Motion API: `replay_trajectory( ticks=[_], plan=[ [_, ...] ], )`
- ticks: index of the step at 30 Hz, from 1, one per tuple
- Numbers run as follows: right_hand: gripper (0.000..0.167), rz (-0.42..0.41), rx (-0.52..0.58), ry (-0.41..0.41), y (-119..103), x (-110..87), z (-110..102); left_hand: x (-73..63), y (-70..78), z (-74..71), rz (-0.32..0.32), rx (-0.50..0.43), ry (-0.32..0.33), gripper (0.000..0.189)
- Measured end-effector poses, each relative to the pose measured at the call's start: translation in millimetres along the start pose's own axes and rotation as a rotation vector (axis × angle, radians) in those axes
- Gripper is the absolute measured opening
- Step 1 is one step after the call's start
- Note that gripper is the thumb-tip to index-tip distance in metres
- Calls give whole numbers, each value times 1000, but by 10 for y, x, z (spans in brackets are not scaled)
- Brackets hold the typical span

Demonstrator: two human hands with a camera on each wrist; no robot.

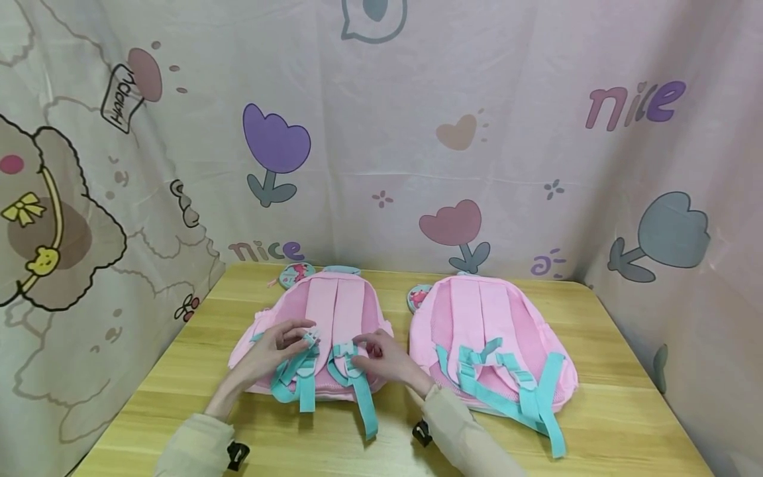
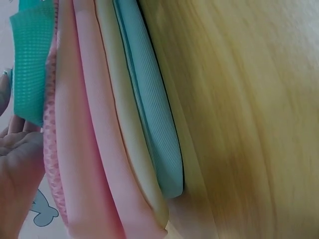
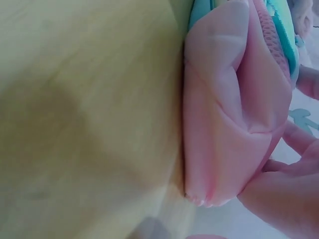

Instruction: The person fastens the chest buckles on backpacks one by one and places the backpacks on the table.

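Observation:
A pink backpack (image 1: 292, 305) lies on the table with its shoulder straps up, under both hands. My left hand (image 1: 275, 346) pinches a pale buckle (image 1: 311, 338) on a teal webbing strap (image 1: 286, 392) at the bag's lower left. Thumb and forefinger of my right hand (image 1: 386, 358) pinch at the edge of another pale buckle (image 1: 344, 348), on the right shoulder strap. Two loose teal strap ends hang past the bag's bottom edge. The left wrist view shows the teal strap (image 2: 32, 69) beside the fingers; the pinch itself is hidden there.
To the right lies a second pink backpack (image 1: 438, 318), its teal straps (image 1: 501, 401) joined across the lower back. Both bags have a round teal-edged piece (image 1: 296, 273) at the top left. A patterned curtain (image 1: 381, 132) stands behind the wooden table (image 1: 173, 377).

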State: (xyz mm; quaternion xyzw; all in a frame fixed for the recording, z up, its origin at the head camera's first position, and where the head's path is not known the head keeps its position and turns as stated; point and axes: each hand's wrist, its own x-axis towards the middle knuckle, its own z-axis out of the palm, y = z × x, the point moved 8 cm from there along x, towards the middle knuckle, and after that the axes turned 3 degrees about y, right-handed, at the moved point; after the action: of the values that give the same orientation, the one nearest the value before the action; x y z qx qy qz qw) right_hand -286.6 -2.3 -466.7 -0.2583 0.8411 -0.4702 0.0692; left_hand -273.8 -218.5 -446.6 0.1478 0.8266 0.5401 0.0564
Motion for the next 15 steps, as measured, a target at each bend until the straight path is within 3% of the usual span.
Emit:
replay_trajectory(
  ticks=[9, 15],
  plan=[
    [36, -8, -51, 49, -95, 63, 23, -36, -10, -34, 4, 2, 3, 40],
    [30, -102, -114, 40, -256, 112, 98, -52, 16, -67, 36, 19, 37, 38]
  ],
)
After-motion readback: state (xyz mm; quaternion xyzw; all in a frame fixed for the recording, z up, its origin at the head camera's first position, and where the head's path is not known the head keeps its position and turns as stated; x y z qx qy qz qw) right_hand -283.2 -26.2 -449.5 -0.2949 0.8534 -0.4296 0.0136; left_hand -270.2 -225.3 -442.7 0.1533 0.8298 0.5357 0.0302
